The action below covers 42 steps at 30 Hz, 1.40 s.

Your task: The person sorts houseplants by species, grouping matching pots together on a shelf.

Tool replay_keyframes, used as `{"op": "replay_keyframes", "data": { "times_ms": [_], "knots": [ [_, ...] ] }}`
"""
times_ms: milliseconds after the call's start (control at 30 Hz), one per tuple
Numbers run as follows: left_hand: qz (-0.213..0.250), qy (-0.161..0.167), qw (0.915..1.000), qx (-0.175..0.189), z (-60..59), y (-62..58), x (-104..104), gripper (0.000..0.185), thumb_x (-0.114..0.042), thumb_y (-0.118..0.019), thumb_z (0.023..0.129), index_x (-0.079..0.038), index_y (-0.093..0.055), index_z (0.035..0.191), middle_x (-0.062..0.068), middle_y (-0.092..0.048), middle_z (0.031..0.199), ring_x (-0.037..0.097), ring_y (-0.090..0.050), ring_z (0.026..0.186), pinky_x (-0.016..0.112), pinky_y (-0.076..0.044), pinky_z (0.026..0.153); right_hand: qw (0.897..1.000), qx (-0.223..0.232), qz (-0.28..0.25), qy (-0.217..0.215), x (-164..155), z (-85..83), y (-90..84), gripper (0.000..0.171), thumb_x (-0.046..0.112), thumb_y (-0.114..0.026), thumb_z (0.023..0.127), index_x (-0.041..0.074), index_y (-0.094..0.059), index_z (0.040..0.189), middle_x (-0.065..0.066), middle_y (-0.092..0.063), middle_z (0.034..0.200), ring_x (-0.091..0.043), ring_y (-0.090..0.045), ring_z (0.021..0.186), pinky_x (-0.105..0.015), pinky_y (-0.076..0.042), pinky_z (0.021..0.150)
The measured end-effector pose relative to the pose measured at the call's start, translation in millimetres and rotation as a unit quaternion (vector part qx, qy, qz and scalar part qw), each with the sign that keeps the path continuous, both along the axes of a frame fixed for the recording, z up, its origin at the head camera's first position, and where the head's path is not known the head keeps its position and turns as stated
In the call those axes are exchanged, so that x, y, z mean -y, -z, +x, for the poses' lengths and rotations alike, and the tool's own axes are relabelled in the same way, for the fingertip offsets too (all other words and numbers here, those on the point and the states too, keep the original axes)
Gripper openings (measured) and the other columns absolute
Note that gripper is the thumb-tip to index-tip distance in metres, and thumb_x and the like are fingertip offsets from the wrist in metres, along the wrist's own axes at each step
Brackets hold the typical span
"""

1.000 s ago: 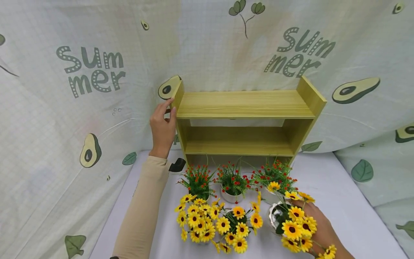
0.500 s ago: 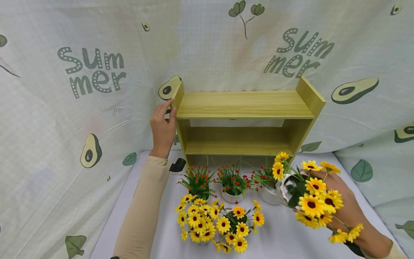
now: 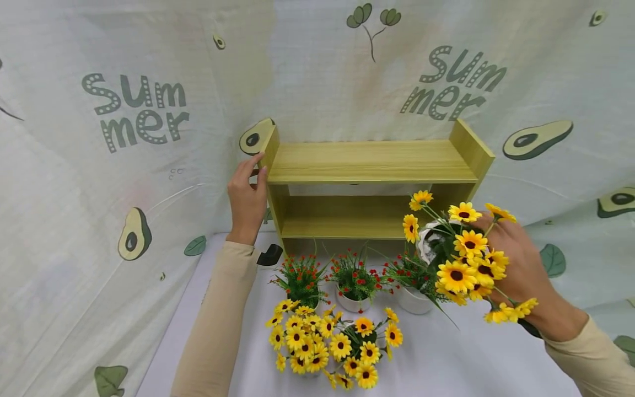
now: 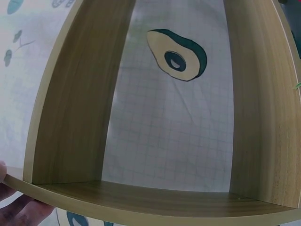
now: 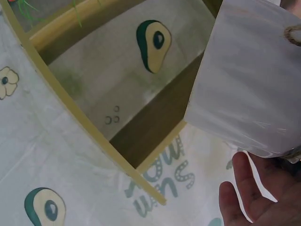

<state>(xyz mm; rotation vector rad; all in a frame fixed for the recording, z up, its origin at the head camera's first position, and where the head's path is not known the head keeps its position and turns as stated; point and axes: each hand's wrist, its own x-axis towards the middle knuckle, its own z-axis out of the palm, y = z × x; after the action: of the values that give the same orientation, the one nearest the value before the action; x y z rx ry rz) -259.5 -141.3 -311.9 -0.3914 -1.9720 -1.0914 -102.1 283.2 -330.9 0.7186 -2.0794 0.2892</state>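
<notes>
My left hand (image 3: 246, 201) grips the left side panel of a light wooden two-tier shelf (image 3: 372, 161). In the left wrist view its thumb lies on one side of the panel edge and the fingers (image 4: 29, 213) on the other. My right hand (image 3: 518, 264) holds up a potted sunflower plant (image 3: 457, 275) before the shelf's right end. The plant's white pot (image 5: 247, 80) has twine on it and tilts with its opening toward the head camera. Several of the right hand's fingers are behind the blossoms in the head view.
Three pots of red-flowered greenery (image 3: 353, 278) stand in a row below the shelf front. Nearer are more potted sunflowers (image 3: 307, 342) on the white table (image 3: 446, 358). A printed cloth (image 3: 317, 71) hangs behind. A black object (image 3: 270, 255) lies beside the shelf's left foot.
My right hand has lifted the potted sunflower from the table, first right and upward, then up toward the shelf's right end. The left hand keeps its place on the panel.
</notes>
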Motion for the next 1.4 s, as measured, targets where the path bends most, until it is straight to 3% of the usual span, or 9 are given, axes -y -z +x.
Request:
{"op": "replay_keyframes", "data": {
  "times_ms": [200, 467, 600, 767, 900, 1000, 1100, 1233, 1400],
  "knots": [
    [-0.007, 0.0, 1.0, -0.004, 1.0, -0.3, 0.4, 0.031, -0.007, -0.064, 0.106, 0.0, -0.069, 0.136, 0.02, -0.071, 0.123, 0.035, -0.072, 0.105, 0.023, -0.052, 0.072, 0.999, -0.036, 0.008, -0.011, 3.9, -13.2, -17.2, 0.065, 0.044, -0.034, 0.116, -0.015, -0.059, 0.116, -0.033, -0.066, 0.104, -0.047, -0.054, 0.084, -0.058, -0.041, 0.078],
    [-0.008, -0.005, 1.0, -0.003, 0.6, 0.4, 0.6, 0.031, -0.008, -0.064, 0.107, 0.0, -0.069, 0.136, 0.02, -0.071, 0.124, 0.034, -0.072, 0.105, 0.021, -0.052, 0.073, 0.998, -0.061, 0.002, -0.032, 8.0, -28.7, -44.2, 0.064, 0.046, -0.04, 0.114, -0.016, -0.058, 0.118, -0.034, -0.064, 0.108, -0.051, -0.053, 0.086, -0.062, -0.039, 0.078],
    [-0.008, -0.006, 0.9999, -0.006, 1.4, -0.1, 0.3, 0.031, -0.007, -0.064, 0.107, 0.0, -0.069, 0.136, 0.02, -0.071, 0.123, 0.035, -0.072, 0.105, 0.02, -0.051, 0.072, 0.999, -0.031, -0.027, -0.024, 10.5, -34.2, -58.1, 0.072, 0.053, -0.04, 0.112, -0.015, -0.061, 0.121, -0.033, -0.065, 0.116, -0.054, -0.054, 0.099, -0.062, -0.037, 0.087],
    [-0.007, -0.004, 0.9999, -0.007, 1.4, 0.3, -0.3, 0.031, -0.007, -0.063, 0.107, 0.0, -0.069, 0.136, 0.021, -0.071, 0.123, 0.035, -0.072, 0.105, 0.018, -0.049, 0.072, 0.999, -0.005, -0.035, -0.002, 12.2, -45.7, -75.7, 0.075, 0.054, -0.037, 0.113, -0.017, -0.061, 0.123, -0.034, -0.066, 0.12, -0.055, -0.055, 0.104, -0.062, -0.038, 0.088],
    [-0.007, -0.006, 0.9999, -0.006, 1.2, 0.7, -0.8, 0.031, -0.006, -0.063, 0.107, 0.0, -0.069, 0.136, 0.021, -0.071, 0.124, 0.035, -0.072, 0.105, 0.02, -0.05, 0.072, 0.999, 0.01, -0.03, 0.025, 14.9, -55.6, -88.9, 0.049, 0.027, -0.045, 0.113, -0.018, -0.061, 0.123, -0.036, -0.065, 0.125, -0.055, -0.055, 0.108, -0.062, -0.041, 0.096],
    [-0.009, -0.007, 0.9999, -0.008, 1.2, 0.9, -0.2, 0.031, -0.007, -0.063, 0.107, 0.0, -0.069, 0.136, 0.021, -0.071, 0.124, 0.035, -0.072, 0.104, 0.023, -0.051, 0.072, 0.997, 0.022, -0.06, 0.037, 19.2, -63.8, -95.8, 0.033, 0.009, -0.059, 0.104, -0.015, -0.063, 0.126, -0.033, -0.066, 0.127, -0.053, -0.056, 0.116, -0.06, -0.042, 0.107],
    [-0.009, -0.007, 0.9999, -0.009, 0.8, 1.5, 0.3, 0.03, -0.007, -0.063, 0.107, 0.001, -0.069, 0.135, 0.021, -0.072, 0.124, 0.035, -0.072, 0.104, 0.023, -0.052, 0.072, 0.995, 0.04, -0.086, 0.036, 21.1, -73.0, -100.3, 0.038, 0.012, -0.065, 0.098, -0.012, -0.063, 0.128, -0.031, -0.065, 0.129, -0.052, -0.054, 0.121, -0.061, -0.04, 0.111],
    [-0.007, -0.004, 0.9999, -0.011, 0.2, 1.9, 0.6, 0.031, -0.008, -0.063, 0.107, 0.001, -0.07, 0.136, 0.02, -0.072, 0.124, 0.035, -0.072, 0.104, 0.024, -0.052, 0.072, 0.99, 0.077, -0.105, 0.05, 18.6, -86.1, -103.5, 0.052, 0.021, -0.066, 0.087, -0.01, -0.062, 0.129, -0.033, -0.062, 0.131, -0.054, -0.05, 0.127, -0.072, -0.037, 0.108],
    [-0.012, -0.005, 0.9998, -0.017, -0.6, 1.5, 0.5, 0.03, -0.006, -0.064, 0.106, 0.0, -0.07, 0.135, 0.02, -0.072, 0.123, 0.035, -0.073, 0.104, 0.033, -0.057, 0.072, 0.98, 0.115, -0.141, 0.08, 16.1, -100.4, -105.5, 0.05, 0.017, -0.068, 0.085, -0.01, -0.063, 0.127, -0.035, -0.06, 0.126, -0.054, -0.049, 0.126, -0.078, -0.035, 0.103]
  ]
}}
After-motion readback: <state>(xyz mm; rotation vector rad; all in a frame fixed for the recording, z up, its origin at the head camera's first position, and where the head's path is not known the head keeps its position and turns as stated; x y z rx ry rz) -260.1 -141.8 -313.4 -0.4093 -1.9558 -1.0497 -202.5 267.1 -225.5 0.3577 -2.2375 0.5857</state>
